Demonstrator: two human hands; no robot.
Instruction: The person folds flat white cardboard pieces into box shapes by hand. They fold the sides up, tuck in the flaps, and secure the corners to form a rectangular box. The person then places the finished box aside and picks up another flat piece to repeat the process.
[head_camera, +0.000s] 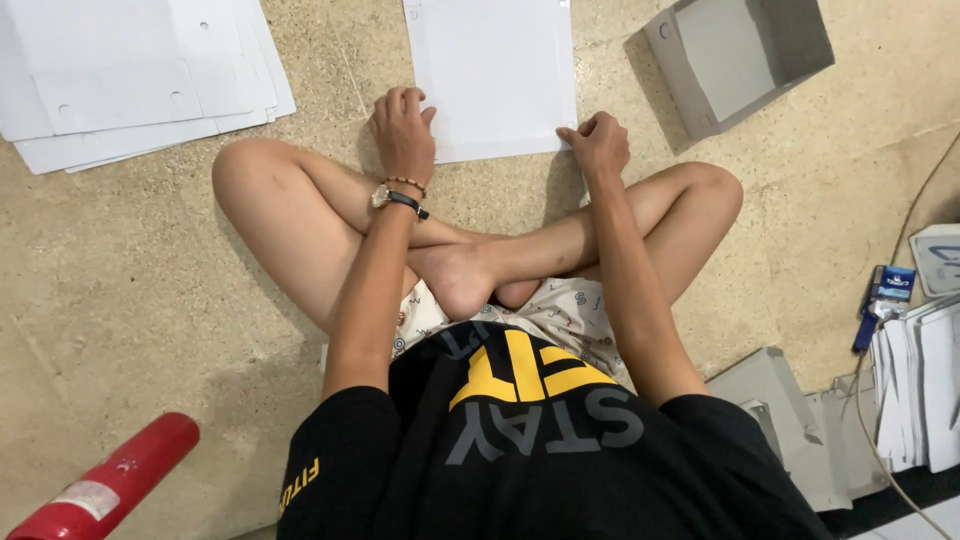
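I sit cross-legged on a speckled floor. A flat white cardboard sheet (495, 70) lies on the floor ahead of my knees. My left hand (403, 130) rests on its near left corner, fingers curled over the edge. My right hand (597, 143) pinches the near right corner with closed fingers. A watch and a bead bracelet sit on my left wrist.
A stack of flat white die-cut sheets (130, 75) lies at the far left. An open grey cardboard box (738, 60) stands at the far right. A red cylinder (105, 480) lies near left. Folded grey boxes (790, 420), white stacks (920, 390) and a cable sit at right.
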